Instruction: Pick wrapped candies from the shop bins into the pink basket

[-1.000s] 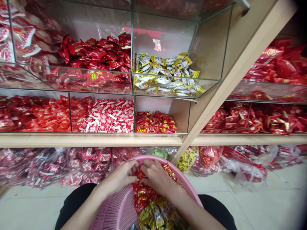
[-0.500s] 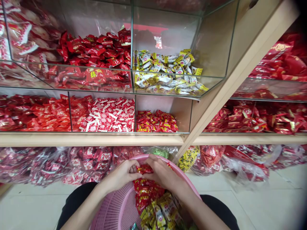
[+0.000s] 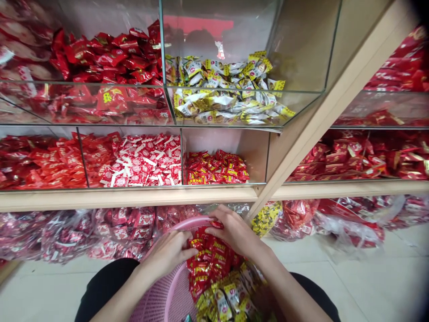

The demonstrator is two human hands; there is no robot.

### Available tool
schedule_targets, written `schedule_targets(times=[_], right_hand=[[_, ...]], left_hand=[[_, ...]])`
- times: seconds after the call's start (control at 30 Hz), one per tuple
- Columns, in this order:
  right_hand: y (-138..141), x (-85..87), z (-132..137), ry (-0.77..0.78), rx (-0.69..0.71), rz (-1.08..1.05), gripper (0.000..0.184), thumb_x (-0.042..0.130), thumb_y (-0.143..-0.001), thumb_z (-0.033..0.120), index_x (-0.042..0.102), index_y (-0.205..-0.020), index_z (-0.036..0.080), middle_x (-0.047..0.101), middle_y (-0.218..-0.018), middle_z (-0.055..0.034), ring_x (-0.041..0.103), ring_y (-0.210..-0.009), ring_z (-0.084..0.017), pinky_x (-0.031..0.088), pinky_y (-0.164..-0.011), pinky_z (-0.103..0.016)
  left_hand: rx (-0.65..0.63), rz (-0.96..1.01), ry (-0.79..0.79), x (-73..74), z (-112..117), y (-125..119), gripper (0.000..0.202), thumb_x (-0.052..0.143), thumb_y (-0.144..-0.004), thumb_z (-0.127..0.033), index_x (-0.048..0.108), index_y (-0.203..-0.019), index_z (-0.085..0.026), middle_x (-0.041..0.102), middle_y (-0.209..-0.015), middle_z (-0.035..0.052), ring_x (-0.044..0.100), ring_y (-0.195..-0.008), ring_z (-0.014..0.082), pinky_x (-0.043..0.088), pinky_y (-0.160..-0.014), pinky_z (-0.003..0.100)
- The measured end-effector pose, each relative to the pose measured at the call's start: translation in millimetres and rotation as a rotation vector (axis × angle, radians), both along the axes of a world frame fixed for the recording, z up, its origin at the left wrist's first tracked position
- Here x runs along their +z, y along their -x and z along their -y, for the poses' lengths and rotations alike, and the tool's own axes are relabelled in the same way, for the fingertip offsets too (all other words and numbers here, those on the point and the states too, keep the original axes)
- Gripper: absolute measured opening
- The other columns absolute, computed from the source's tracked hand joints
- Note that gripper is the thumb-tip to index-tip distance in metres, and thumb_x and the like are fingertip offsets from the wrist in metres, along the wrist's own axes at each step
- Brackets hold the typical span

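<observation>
A pink plastic basket (image 3: 174, 286) stands between my knees. Small red candy packets (image 3: 214, 259) with yellow print lie in its far part. Nearer to me are yellow-and-white candy packets (image 3: 231, 297). My left hand (image 3: 172, 250) is at the basket's left side, fingers curled, with red packets between thumb and forefinger. At the far rim, my right hand (image 3: 233, 230) pinches one red packet (image 3: 216, 224) between thumb and fingers. A bit of green wrapper shows at the bottom edge.
Ahead, glass-fronted shelf bins hold red packets (image 3: 217, 169), red-and-white packets (image 3: 147, 161) and yellow-and-white packets (image 3: 221, 89). A slanted wooden post (image 3: 321, 112) divides the shelves. Clear bags of sweets (image 3: 124, 226) lie on the tiled floor beneath the wooden ledge (image 3: 127, 197).
My hands have moved apart; the right has risen toward the far rim and the left has shifted slightly left. More red packets show between them. The view has moved a little closer to the shelves.
</observation>
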State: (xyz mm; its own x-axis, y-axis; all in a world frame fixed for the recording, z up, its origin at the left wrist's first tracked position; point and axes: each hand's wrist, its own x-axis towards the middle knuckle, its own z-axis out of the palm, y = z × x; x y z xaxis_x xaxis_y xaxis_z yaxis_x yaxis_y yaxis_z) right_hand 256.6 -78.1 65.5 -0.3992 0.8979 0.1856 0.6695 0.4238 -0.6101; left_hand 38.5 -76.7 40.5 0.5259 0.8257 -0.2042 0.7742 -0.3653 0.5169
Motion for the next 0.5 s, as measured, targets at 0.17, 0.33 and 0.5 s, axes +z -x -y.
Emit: schedule_targets(times=[0.17,0.33,0.5], right_hand=[[-1.4,-5.3,-0.9,0.002,0.007,0.026,0.018,0.057,-0.084,0.033,0.059,-0.095,0.019,0.056,-0.091,-0.0039,0.057,-0.085,-0.017,0.043,-0.075,-0.028],[0.1,-1.8,0.7,0.017,0.004,0.06,0.018,0.057,-0.084,0.032,0.059,-0.095,0.018,0.057,-0.092,-0.0042,0.057,-0.086,-0.017,0.043,-0.074,-0.027],[2.0,2.2,1.4,0.027,0.006,0.071,0.018,0.058,-0.084,0.032,0.059,-0.094,0.017,0.056,-0.091,-0.004,0.057,-0.085,-0.017,0.043,-0.074,-0.027]], left_hand=[[-0.021,-0.033,-0.003,1.9,0.5,-0.9,0.028,0.052,-0.079,-0.047,0.059,-0.084,-0.02,0.057,-0.071,-0.0014,0.051,-0.066,0.0159,0.031,-0.058,0.027],[-0.038,-0.038,0.023,2.6,0.8,-2.3,0.026,0.053,-0.078,-0.044,0.06,-0.084,-0.02,0.057,-0.069,-0.0018,0.051,-0.064,0.0155,0.031,-0.057,0.026],[-0.047,0.009,0.044,-1.9,1.2,-2.5,0.02,0.052,-0.079,-0.039,0.058,-0.082,-0.02,0.055,-0.071,-0.002,0.051,-0.066,0.0155,0.032,-0.057,0.026]])
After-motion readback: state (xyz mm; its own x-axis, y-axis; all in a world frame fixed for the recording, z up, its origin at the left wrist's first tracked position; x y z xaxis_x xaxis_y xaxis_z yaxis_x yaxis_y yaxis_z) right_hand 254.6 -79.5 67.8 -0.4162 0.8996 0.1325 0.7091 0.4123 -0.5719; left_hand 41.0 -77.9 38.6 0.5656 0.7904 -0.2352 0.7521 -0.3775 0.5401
